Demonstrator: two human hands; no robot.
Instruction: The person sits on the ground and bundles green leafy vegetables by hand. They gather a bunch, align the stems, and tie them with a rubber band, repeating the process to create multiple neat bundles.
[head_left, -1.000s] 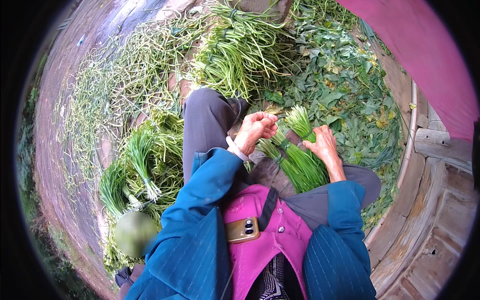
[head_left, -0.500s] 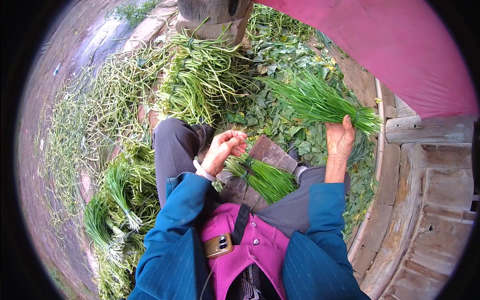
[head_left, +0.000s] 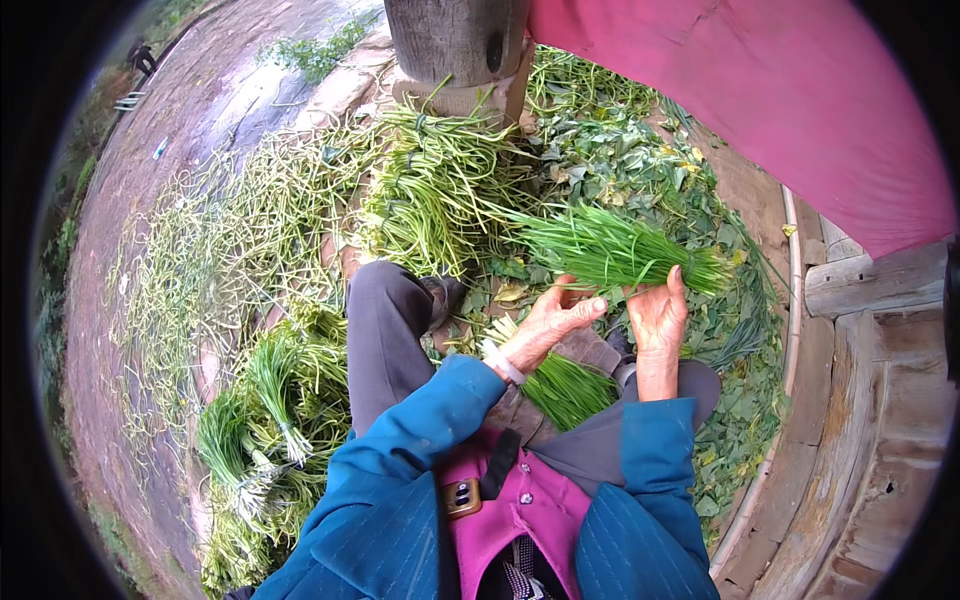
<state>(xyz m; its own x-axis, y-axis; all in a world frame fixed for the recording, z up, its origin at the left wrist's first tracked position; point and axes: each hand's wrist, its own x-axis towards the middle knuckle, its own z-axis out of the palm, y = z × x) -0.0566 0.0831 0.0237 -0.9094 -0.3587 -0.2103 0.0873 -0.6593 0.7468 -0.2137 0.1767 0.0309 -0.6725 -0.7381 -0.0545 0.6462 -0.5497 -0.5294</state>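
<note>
A bunch of long green chives (head_left: 605,246) lies sideways in my right hand (head_left: 658,318), its cut ends to the right and its leaf tips to the left. The palm of that hand faces up beneath it, with the thumb along the near side. My left hand (head_left: 552,325) has come up under the leafy part; its thumb points right, apart from the fingers, and the fingertips are partly hidden at the bunch's lower edge. Whether they touch the leaves I cannot tell. Below my hands, a second chive bunch (head_left: 568,390) rests on a brown slab between my legs, partly covered by my left wrist.
Tied bundles of garlic scapes (head_left: 440,180) are piled beyond my left knee, with loose scapes (head_left: 230,230) spread farther left. Spring onion bunches (head_left: 225,435) lie at lower left. A wooden post (head_left: 455,40) stands ahead, pink cloth (head_left: 760,100) hangs at right, above wooden planks (head_left: 875,380).
My left hand has moved right and forward to the underside of the held chives, its fingers spreading. The held bunch has shifted left relative to my body, and the whole view has tilted.
</note>
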